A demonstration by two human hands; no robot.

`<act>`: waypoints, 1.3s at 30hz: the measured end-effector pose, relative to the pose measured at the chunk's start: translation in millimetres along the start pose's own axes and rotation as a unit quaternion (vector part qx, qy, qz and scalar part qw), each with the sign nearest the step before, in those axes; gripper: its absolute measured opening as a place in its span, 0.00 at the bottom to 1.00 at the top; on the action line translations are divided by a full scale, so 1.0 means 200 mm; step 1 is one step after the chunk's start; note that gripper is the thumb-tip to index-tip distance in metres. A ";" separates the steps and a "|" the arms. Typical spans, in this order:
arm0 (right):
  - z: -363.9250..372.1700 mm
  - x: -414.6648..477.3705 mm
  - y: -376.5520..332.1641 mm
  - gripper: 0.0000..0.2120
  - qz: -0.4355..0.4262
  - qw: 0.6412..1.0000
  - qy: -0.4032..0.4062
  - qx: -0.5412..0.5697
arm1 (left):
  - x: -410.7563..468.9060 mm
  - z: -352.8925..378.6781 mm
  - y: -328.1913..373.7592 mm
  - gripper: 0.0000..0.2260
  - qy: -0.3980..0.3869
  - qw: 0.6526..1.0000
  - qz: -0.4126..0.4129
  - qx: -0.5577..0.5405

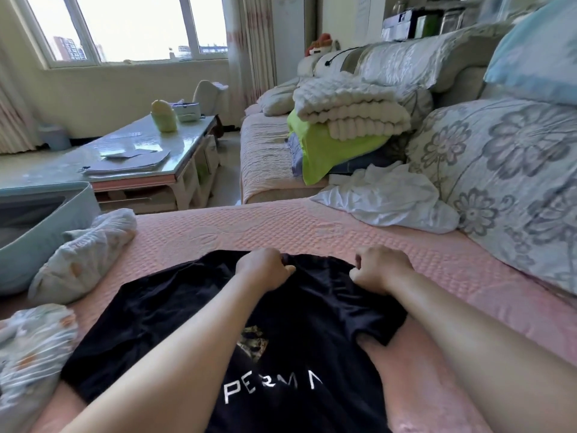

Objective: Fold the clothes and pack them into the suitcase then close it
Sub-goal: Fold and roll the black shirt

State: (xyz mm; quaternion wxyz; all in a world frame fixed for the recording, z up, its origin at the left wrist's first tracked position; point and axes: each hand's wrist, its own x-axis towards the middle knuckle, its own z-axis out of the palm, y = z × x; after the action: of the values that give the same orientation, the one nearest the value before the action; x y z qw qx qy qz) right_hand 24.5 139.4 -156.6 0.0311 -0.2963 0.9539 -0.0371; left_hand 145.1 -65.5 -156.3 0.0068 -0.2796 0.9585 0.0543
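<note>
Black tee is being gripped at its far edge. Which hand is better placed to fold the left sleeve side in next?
Left, probably. The left hand grips the black T-shirt nearer the sleeve spread out leftward; the right hand would have to cross over it.

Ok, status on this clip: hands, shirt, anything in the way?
Left hand and right hand both gripping black shirt's far edge. Shirt spread on bed, unfolded. Suitcase open at left. Nothing blocking.

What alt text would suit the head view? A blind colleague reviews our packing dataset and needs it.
Both hands, left hand and right hand, grip the far edge of a black T-shirt spread on a pink bedspread. An open pale blue suitcase sits at left, with a crumpled white garment farther back at right.
</note>
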 end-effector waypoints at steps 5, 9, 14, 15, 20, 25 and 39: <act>-0.01 0.05 0.13 0.02 -0.036 0.996 0.052 0.058 | 0.05 -0.08 0.15 0.15 0.097 0.987 -0.083 -0.096; -0.03 0.13 0.23 0.06 -0.048 0.962 0.269 -0.014 | 0.17 -0.06 0.24 0.14 0.109 0.965 -0.092 -0.221; 0.00 0.10 0.20 0.15 -0.083 0.963 0.231 -0.108 | 0.12 0.09 0.33 0.30 0.011 0.978 -0.030 -0.206; 0.01 0.08 0.18 0.15 -0.117 0.971 0.200 -0.063 | 0.09 0.11 0.33 0.32 0.028 0.978 -0.009 -0.205; 0.07 -0.02 0.09 0.29 -0.139 0.986 -0.075 -0.059 | -0.04 0.14 0.23 0.29 0.097 0.990 0.087 -0.058; 0.03 -0.12 0.01 0.31 -0.103 0.984 -0.094 -0.113 | -0.26 0.11 0.11 0.28 0.009 0.992 0.129 0.003; -0.26 -0.95 -0.54 0.12 -0.220 0.973 -0.073 0.014 | -1.28 -0.12 -0.28 0.15 -0.047 0.959 0.267 -0.084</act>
State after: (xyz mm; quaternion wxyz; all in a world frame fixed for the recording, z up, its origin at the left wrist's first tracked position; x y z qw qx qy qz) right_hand 237.7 160.9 -87.6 0.0961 -0.5004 0.8598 -0.0348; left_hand 391.1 23.0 -127.3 0.0136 -0.0098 0.9889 0.1475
